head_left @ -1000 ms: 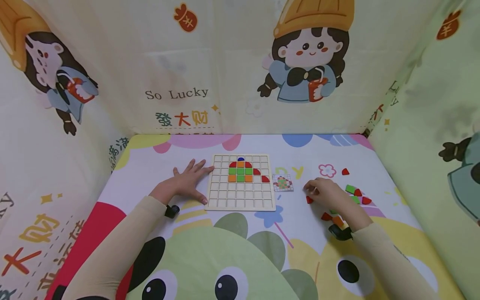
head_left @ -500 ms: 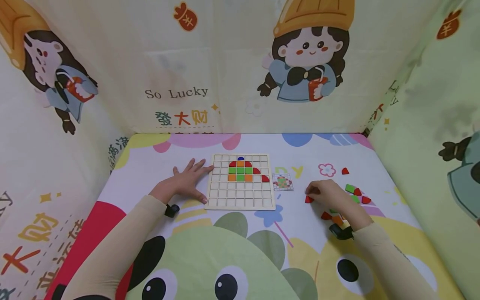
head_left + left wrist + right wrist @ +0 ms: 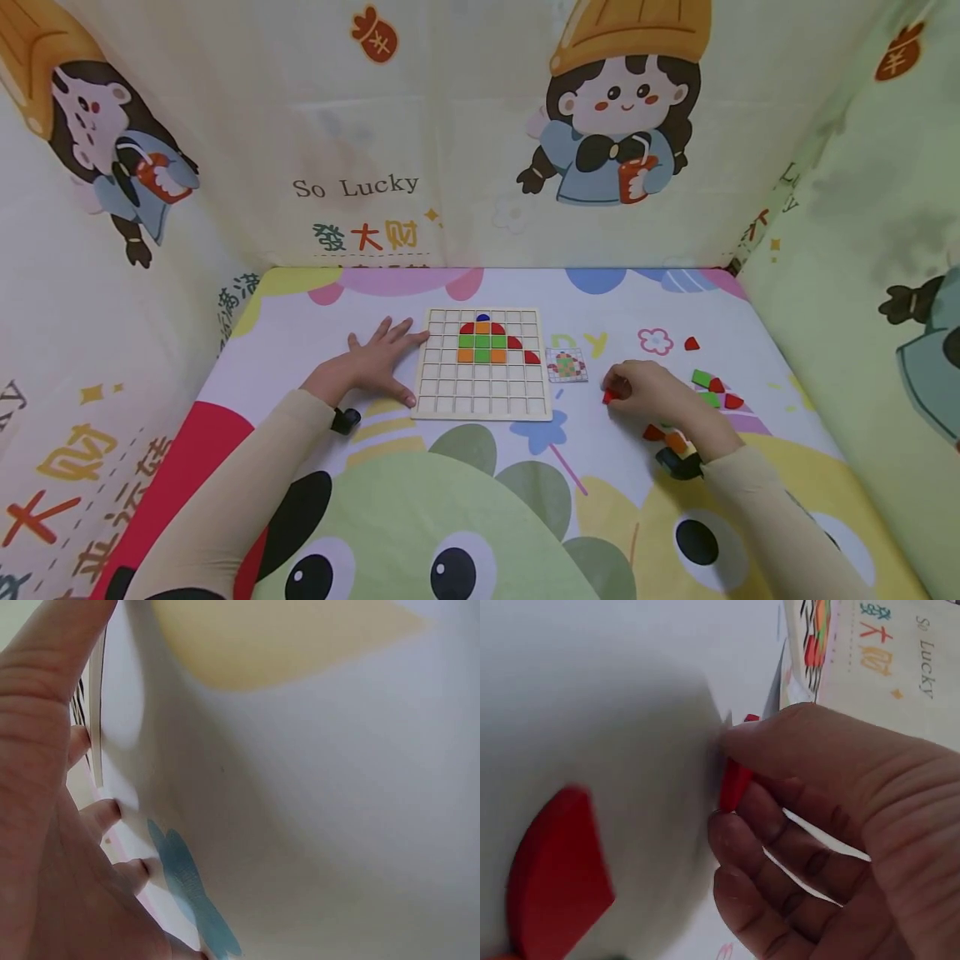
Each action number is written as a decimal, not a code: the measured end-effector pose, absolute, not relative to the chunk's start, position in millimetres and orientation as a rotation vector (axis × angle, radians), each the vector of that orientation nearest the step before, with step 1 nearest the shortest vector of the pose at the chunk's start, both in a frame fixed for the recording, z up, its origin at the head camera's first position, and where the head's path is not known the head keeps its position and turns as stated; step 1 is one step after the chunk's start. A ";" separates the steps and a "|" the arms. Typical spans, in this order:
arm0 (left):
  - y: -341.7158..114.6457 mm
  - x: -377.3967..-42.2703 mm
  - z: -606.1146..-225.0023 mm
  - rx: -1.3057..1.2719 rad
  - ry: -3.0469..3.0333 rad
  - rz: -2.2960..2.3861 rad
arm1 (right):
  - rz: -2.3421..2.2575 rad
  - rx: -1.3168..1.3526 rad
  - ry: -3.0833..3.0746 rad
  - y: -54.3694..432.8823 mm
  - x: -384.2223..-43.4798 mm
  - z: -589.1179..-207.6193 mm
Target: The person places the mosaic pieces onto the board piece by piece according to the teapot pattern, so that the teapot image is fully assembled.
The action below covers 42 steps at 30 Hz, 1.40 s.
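One gridded board [image 3: 444, 393] lay near the middle of the table [image 3: 523, 288], bearing four red tiles [image 3: 532, 357], four green tiles [image 3: 482, 356], three orange tiles [image 3: 498, 357] and one blue tile [image 3: 483, 317]. The left hand [image 3: 371, 367], spread wide, touched its left edge. The right hand [image 3: 647, 387] pinched one red piece [image 3: 736, 784], near one card [image 3: 566, 365]. Four loose reds [image 3: 733, 402], two loose greens [image 3: 702, 378] and one loose orange [image 3: 677, 442] showed toward the table's right edge, the right forearm [image 3: 757, 492] blocking some view.

Fingers [image 3: 102, 817] on pale tabletop [image 3: 360, 787], yellow patch [image 3: 262, 645], blue print [image 3: 189, 889], probably board edge [image 3: 95, 705]
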<state>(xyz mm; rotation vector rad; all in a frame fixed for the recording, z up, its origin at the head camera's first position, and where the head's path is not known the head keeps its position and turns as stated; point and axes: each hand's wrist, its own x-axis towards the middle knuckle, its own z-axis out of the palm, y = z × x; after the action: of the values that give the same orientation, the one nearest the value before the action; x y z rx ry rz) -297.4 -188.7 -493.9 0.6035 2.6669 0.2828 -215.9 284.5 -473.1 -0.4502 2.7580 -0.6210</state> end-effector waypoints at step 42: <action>-189.5 -296.7 -494.2 0.597 2.663 0.280 | -0.662 -0.718 2.778 183.6 -264.6 -480.0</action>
<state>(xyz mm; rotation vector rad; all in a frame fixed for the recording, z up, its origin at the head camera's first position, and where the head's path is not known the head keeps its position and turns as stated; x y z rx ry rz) -296.7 -189.5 -494.2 0.5971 2.6628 0.2796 -264.6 183.6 -480.0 -0.7181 2.7784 -0.6624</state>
